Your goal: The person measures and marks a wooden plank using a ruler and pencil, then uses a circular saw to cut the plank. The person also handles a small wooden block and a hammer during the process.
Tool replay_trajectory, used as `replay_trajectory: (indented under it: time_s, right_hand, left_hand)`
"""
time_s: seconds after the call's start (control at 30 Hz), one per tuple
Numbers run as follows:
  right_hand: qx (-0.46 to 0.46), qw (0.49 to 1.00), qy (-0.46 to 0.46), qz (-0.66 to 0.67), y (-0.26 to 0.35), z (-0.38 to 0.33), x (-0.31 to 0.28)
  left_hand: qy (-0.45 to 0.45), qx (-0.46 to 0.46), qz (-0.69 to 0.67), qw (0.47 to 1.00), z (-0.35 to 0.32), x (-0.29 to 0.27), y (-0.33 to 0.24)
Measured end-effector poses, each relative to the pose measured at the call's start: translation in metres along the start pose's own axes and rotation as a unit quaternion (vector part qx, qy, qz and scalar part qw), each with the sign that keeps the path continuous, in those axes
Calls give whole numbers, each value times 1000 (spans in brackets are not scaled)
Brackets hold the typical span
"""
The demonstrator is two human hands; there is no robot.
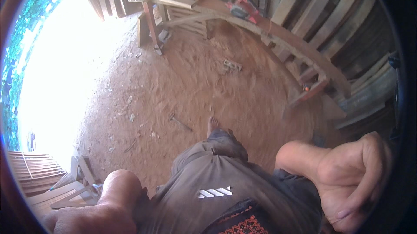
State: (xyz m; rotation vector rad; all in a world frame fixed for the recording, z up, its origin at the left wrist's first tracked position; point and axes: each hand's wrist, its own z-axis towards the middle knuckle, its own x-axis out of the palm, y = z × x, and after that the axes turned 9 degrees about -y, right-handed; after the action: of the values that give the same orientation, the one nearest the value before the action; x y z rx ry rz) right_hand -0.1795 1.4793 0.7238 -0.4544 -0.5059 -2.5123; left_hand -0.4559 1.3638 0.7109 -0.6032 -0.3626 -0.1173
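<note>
Standing on sawdust floor, empty hands flank a workbench ahead.

Workbench — red power tool, planks

Grey-brown shorts bear white stripes and red embroidery; reddish-brown dirt floor, red power tool.

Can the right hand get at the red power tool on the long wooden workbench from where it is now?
Probably not. The right hand hangs empty at the person's side, and the red power tool lies on the long wooden workbench, across open dirt floor; nothing blocks the way.
</note>
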Motion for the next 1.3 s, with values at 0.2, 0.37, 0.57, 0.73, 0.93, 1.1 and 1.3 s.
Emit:
replay_trajectory:
  time_s: [0.2,0.37,0.57,0.73,0.93,1.1,1.3]
  right_hand:
    - [18,1000,21,13,-117,64,-23]
    - [31,999,21,1,-209,93,-37]
    - [110,987,36,-106,-372,90,-63]
    - [347,871,56,-342,-531,60,-104]
    - [536,755,69,-370,-700,-10,-161]
    - [523,709,202,-428,-830,-49,-197]
    - [224,718,406,-519,-982,-59,-214]
  left_hand:
    - [-33,27,31,999,81,-16,80]
    - [-55,49,59,996,135,-56,144]
    - [-231,22,216,948,170,-175,267]
    - [-459,-290,284,790,146,-280,396]
    - [-465,-493,235,697,106,-331,477]
    - [-481,-475,269,686,117,-351,492]
    - [-595,-400,353,601,128,-351,518]
